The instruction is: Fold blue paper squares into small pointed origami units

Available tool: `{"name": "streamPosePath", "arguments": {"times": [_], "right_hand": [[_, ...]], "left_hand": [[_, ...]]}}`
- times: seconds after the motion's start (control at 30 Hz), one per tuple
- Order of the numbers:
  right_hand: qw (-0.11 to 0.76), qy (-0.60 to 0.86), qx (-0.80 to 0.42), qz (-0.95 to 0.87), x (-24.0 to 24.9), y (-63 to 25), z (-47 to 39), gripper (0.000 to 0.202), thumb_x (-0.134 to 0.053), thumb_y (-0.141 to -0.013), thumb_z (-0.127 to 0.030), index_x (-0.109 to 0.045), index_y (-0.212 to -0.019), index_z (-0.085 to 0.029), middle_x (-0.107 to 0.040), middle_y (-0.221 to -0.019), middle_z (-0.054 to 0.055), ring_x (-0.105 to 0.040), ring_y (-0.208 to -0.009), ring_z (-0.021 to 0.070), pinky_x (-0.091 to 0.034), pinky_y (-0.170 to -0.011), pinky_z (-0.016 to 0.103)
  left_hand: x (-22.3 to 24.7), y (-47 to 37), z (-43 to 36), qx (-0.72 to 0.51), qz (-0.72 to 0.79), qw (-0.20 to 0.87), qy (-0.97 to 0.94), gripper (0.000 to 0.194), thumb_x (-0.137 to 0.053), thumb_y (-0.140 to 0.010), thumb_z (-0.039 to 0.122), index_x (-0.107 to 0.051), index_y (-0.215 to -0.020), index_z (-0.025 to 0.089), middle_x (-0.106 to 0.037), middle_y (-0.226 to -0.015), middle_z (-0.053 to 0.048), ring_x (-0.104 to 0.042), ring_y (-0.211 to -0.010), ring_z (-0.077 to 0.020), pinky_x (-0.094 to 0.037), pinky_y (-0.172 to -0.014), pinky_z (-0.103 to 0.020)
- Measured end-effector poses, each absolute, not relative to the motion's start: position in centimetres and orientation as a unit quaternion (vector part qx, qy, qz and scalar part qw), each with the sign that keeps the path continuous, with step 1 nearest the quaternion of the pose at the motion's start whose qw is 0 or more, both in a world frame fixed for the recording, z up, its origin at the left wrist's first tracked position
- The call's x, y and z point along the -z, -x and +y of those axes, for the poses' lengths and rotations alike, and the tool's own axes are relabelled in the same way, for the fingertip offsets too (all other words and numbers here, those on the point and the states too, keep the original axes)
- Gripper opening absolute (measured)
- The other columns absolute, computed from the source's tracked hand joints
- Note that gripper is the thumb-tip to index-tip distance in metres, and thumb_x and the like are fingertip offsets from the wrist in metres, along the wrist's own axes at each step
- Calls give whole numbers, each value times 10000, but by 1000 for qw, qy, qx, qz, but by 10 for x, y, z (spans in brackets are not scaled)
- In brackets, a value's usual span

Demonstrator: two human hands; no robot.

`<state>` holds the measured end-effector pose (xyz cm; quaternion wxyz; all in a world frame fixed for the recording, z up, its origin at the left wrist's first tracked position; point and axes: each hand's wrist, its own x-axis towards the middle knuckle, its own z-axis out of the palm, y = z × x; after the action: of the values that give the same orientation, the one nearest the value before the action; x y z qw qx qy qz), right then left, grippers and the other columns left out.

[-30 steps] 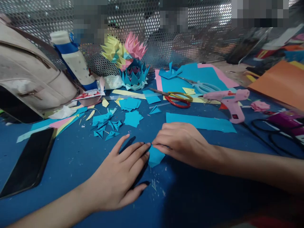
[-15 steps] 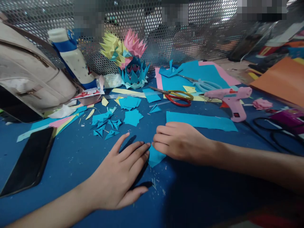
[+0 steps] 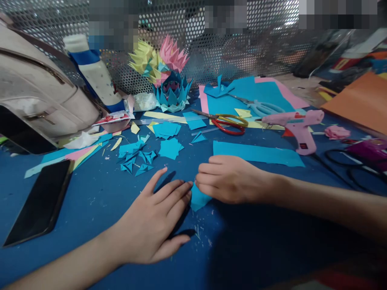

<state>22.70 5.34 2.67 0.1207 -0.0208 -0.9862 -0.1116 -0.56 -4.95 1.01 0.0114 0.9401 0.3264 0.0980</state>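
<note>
A small piece of blue paper (image 3: 200, 199) lies on the table between my hands, its upper part hidden under my right fingers. My right hand (image 3: 231, 177) is closed over its upper edge, the fingers curled together. My left hand (image 3: 165, 219) is spread flat, thumb and little finger apart, with its fingertips at the paper's left edge. Beyond my hands lie a blue paper strip (image 3: 256, 154), a stack of cut blue squares (image 3: 171, 148) and several small folded blue pieces (image 3: 137, 159).
Scissors with red and yellow handles (image 3: 229, 124), light blue scissors (image 3: 266, 108) and a pink glue gun (image 3: 302, 125) lie behind. Paper flowers (image 3: 172, 94) stand by the perforated metal screen (image 3: 211, 52). Leftward are a phone (image 3: 39, 201), a bottle (image 3: 98, 76) and a bag (image 3: 45, 88).
The view has shifted very slightly, so everything sits a little further right. Both hands keep practically the same pose at the blue paper.
</note>
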Motion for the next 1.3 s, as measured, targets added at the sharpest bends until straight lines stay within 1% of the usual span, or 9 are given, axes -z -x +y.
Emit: {"name": "streamPosePath", "arguments": {"times": [0.33,0.5,0.57,0.63,0.7,0.77,0.93,1.1,1.3], "right_hand": [[140,-14,125,-982,-25,-228,56,392,-323,-1002,-68,-616,-758,-153,-532,-703,48,-367,-708,188,-234,-616,328],[92,-16,81,-992,-31,-230,61,326,-440,-974,-82,-598,-702,-169,-579,-732,34,-399,-736,183,-245,-629,334],[72,15,13,-997,-34,-233,66,281,-505,-976,-153,-620,-721,-176,-616,-768,29,-436,-769,181,-269,-644,327],[74,69,-88,-991,-34,-235,71,218,-543,-985,-266,-686,-839,-190,-668,-867,29,-491,-828,177,-322,-698,314],[87,167,-173,-967,-33,-234,72,213,-548,-985,-291,-714,-890,-198,-688,-901,32,-539,-864,172,-352,-729,301],[83,242,-229,-939,-30,-231,69,193,-574,-966,-290,-718,-874,-199,-691,-881,24,-564,-874,169,-358,-715,286],[63,308,-260,-913,-25,-223,61,42,-675,-864,-207,-661,-827,-194,-664,-865,-8,-566,-867,151,-329,-654,253],[51,325,-265,-906,-28,-223,59,49,-689,-851,-247,-660,-848,-208,-645,-862,-14,-561,-842,147,-319,-639,249],[57,345,-256,-901,-30,-222,54,49,-686,-793,-215,-650,-824,-205,-636,-846,-21,-566,-807,137,-315,-624,247]], "left_hand": [[-9,7,-50,-123,323,20,-938,582,-320,-1027,509,-545,-1329,65,-513,-1458,-169,-479,-1332,-314,-2,-1233,-565],[-10,8,-46,-115,314,20,-942,588,-317,-1031,513,-538,-1337,61,-519,-1451,-172,-477,-1334,-311,-14,-1235,-563],[-11,8,-45,-104,310,22,-945,600,-294,-1036,513,-518,-1357,58,-517,-1451,-174,-467,-1342,-314,-24,-1233,-570],[-11,8,-45,-98,306,20,-947,602,-293,-1038,512,-498,-1375,57,-509,-1457,-176,-462,-1345,-316,-48,-1230,-578],[-11,9,-45,-101,305,16,-947,590,-319,-1036,507,-493,-1378,58,-504,-1460,-178,-465,-1342,-317,-73,-1227,-584],[-11,9,-46,-102,308,14,-946,572,-344,-1032,499,-495,-1377,69,-503,-1462,-172,-464,-1343,-315,-79,-1226,-582],[-11,9,-46,-92,319,15,-943,570,-321,-1035,509,-498,-1379,91,-496,-1469,-149,-433,-1359,-306,-10,-1232,-558],[-12,10,-46,-114,334,19,-936,570,-295,-1040,521,-514,-1377,118,-546,-1388,-148,-441,-1344,-298,-35,-1229,-560],[-12,10,-46,-132,339,28,-931,547,-314,-1039,521,-547,-1351,137,-588,-1326,-131,-487,-1292,-291,-53,-1228,-569]]}}
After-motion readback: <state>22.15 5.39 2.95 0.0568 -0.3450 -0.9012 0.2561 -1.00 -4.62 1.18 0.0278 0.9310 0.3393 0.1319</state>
